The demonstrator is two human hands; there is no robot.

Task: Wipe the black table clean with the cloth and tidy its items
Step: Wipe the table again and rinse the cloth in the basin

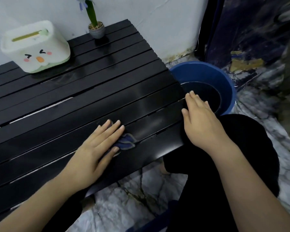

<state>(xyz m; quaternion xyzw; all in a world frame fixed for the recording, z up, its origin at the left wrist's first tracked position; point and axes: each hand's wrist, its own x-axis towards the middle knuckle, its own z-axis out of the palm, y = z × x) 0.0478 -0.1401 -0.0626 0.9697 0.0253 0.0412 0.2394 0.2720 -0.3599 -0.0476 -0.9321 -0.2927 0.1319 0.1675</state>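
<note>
The left hand [100, 144] lay flat with fingers spread, pressing the cloth [126, 142] onto the near right part of the surface [74, 104]; only a bunched blue corner of the cloth showed past the thumb and fingertips. The right hand [199, 121] rested with straight, relaxed fingers on the right edge of the surface, apparently steadying it, and held nothing. Just beyond that edge a blue bucket [224, 77] stood on the floor, dark inside, probably with water.

Wiping looked to be under way rather than finished. The slats near the cloth carried a wet-looking sheen, while faint smears showed further left, by the box [35, 47]. The far left stretch and the strip along the wall seemed not yet reached, though the dark finish made that hard to judge. The box and the small plant pot [96, 31] stood well apart at the back, both upright. Tidying them, and wiping beneath them, appeared to be left to do.
</note>
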